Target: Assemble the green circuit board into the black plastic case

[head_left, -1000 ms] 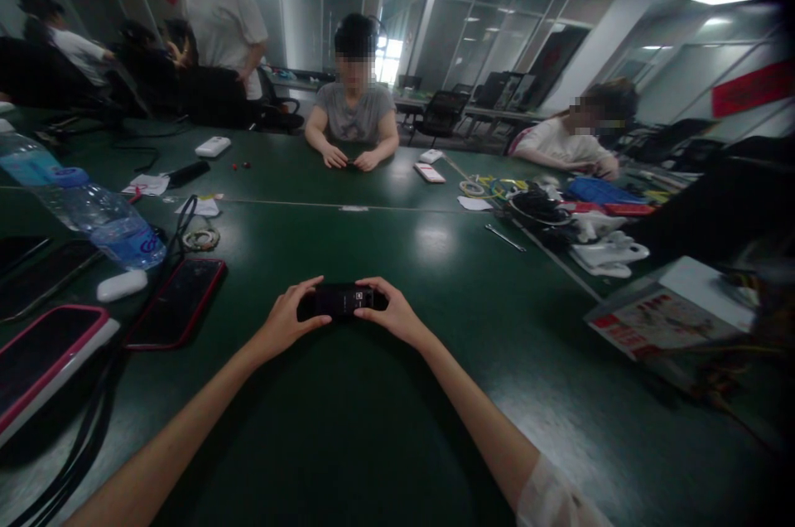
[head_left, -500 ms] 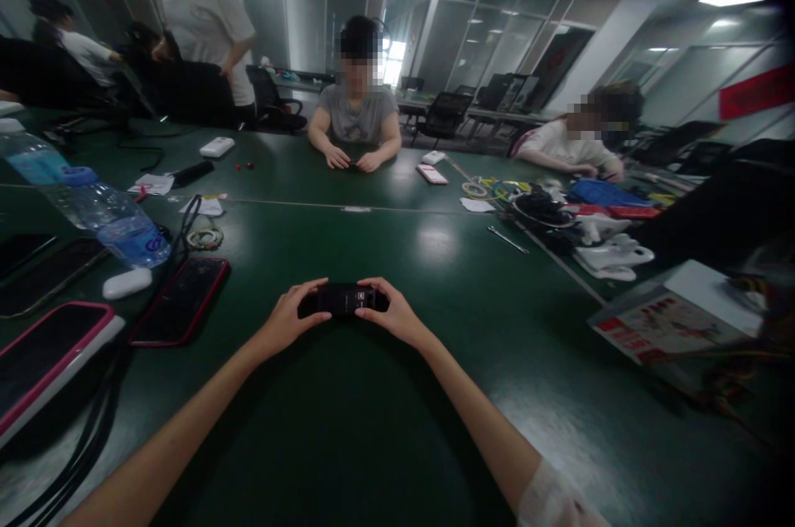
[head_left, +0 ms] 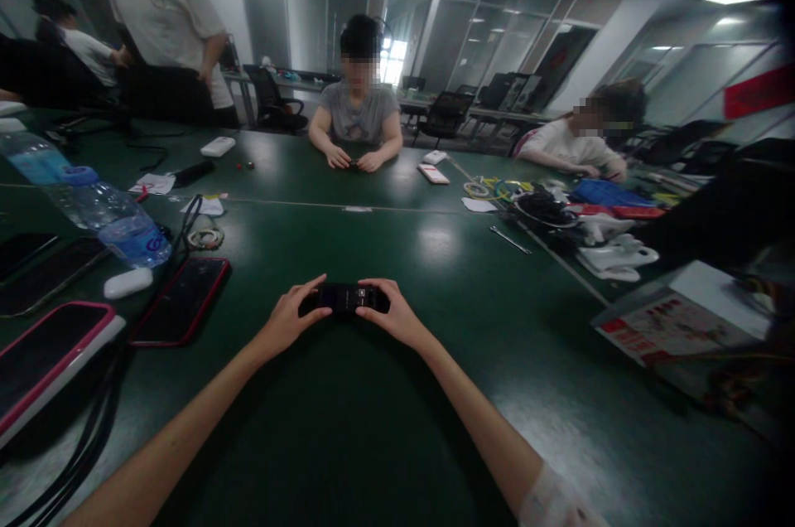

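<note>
Head | left hand (head_left: 291,318), right hand (head_left: 395,316) still pinching black device (head_left: 344,300) | standing person (head_left: 165,9) further left

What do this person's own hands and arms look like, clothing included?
The ungloved left hand and ungloved right hand show no visible rings, watch or bracelet. The bare left arm shows no sleeve in frame; the right arm ends in a loose whitish fabric sleeve at the lower edge.

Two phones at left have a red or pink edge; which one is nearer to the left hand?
The red-edged phone, beside the small white object; the pink-edged phone lies farther left.
</note>
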The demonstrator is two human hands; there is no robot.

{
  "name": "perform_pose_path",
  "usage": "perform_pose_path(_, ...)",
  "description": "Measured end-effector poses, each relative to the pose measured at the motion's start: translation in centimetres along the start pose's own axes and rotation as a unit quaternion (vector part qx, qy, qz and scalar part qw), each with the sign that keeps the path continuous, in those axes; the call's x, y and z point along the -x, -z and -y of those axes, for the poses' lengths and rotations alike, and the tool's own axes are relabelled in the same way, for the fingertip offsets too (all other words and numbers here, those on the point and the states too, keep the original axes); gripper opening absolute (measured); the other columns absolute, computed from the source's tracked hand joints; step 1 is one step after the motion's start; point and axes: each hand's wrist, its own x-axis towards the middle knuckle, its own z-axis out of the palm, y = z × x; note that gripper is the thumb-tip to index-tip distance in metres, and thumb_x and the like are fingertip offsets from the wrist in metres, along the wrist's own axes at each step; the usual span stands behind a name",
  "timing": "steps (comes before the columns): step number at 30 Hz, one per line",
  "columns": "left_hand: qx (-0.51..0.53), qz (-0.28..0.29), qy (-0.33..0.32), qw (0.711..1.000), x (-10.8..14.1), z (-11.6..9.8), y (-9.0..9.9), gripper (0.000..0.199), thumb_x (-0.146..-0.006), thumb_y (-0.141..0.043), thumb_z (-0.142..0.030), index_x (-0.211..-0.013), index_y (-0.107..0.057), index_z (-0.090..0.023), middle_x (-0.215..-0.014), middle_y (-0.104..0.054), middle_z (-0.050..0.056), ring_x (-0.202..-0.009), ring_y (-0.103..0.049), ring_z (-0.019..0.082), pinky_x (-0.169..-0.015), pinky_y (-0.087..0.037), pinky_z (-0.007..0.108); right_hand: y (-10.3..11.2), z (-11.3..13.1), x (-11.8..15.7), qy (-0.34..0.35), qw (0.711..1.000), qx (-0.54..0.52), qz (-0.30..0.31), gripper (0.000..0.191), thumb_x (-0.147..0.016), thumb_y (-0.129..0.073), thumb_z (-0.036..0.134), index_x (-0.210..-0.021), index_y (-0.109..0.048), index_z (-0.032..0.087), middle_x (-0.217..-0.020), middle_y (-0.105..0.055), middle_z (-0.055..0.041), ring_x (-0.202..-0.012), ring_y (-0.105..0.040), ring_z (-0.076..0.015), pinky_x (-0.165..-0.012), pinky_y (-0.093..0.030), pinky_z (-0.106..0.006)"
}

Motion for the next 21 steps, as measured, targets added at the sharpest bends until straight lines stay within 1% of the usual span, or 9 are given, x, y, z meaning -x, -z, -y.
perform_pose_path(2, 0.003, -0.001, 0.007, 1.0, 0.01, -0.05, -0.07, 0.063, -0.086, -0.053, -0.053, -0.143, -0.032, -0.037, -0.136, -0.046, 0.01, -0.12, -0.05, 0.03, -0.096, -0.041, 0.051, 0.03, 0.09, 0.0, 0.02, 1.0, 0.018, -0.007, 0.055, -0.069, -0.077, 0.041, -0.119, -0.055, 0.031, -0.126, -0.049, -0.0058, -0.124, -0.041, -0.0257, -0.104, -0.037, -0.048)
perform_pose_path(4, 0.004, -0.003, 0.012, 1.0, 0.01, -0.07, -0.11, 0.063, -0.086, -0.053, -0.053, -0.143, -0.032, -0.037, -0.137, -0.046, 0.01, -0.12, -0.05, 0.03, -0.096, -0.041, 0.051, 0.04, 0.18, -0.02, 0.039, 0.999, 0.025, -0.014, 0.058, -0.067, -0.079, 0.039, -0.119, -0.055, 0.031, -0.127, -0.048, -0.0057, -0.123, -0.042, -0.0259, -0.104, -0.037, -0.049)
perform_pose_path(8, 0.021, -0.008, 0.018, 1.0, -0.05, -0.03, -0.09, 0.063, -0.085, -0.054, -0.053, -0.142, -0.033, -0.035, -0.137, -0.047, 0.009, -0.121, -0.05, 0.03, -0.097, -0.042, 0.051, -0.02, 0.25, -0.08, 0.054, 0.998, 0.01, -0.029, 0.05, -0.074, -0.075, 0.032, -0.118, -0.053, 0.028, -0.119, -0.054, -0.0047, -0.115, -0.05, -0.0229, -0.1, -0.041, -0.046)
perform_pose_path(12, 0.046, -0.002, 0.024, 0.999, -0.11, 0.13, -0.07, 0.063, -0.086, -0.053, -0.052, -0.143, -0.033, -0.033, -0.138, -0.048, 0.01, -0.123, -0.05, 0.03, -0.097, -0.042, 0.052, -0.07, 0.18, -0.17, 0.037, 0.999, -0.01, -0.022, 0.047, -0.076, -0.073, 0.031, -0.118, -0.052, 0.027, -0.118, -0.055, -0.0045, -0.112, -0.053, -0.0216, -0.098, -0.043, -0.043)
perform_pose_path(17, 0.054, -0.003, 0.017, 0.998, -0.13, 0.51, -0.17, 0.062, -0.087, -0.054, -0.048, -0.143, -0.033, -0.031, -0.136, -0.051, 0.011, -0.124, -0.05, 0.03, -0.098, -0.042, 0.053, -0.13, -0.15, -0.23, -0.003, 1.0, -0.022, -0.018, 0.047, -0.077, -0.071, 0.032, -0.118, -0.051, 0.026, -0.118, -0.057, -0.0056, -0.111, -0.055, -0.0222, -0.097, -0.044, -0.042)
perform_pose_path(21, 0.052, -0.008, 0.015, 0.998, -0.12, 0.57, -0.17, 0.06, -0.087, -0.054, -0.045, -0.142, -0.034, -0.029, -0.135, -0.052, 0.01, -0.123, -0.051, 0.028, -0.099, -0.042, 0.052, -0.15, -0.45, -0.15, -0.008, 0.999, -0.027, -0.016, 0.048, -0.077, -0.07, 0.033, -0.121, -0.05, 0.026, -0.122, -0.056, -0.0059, -0.115, -0.054, -0.0225, -0.098, -0.043, -0.042)
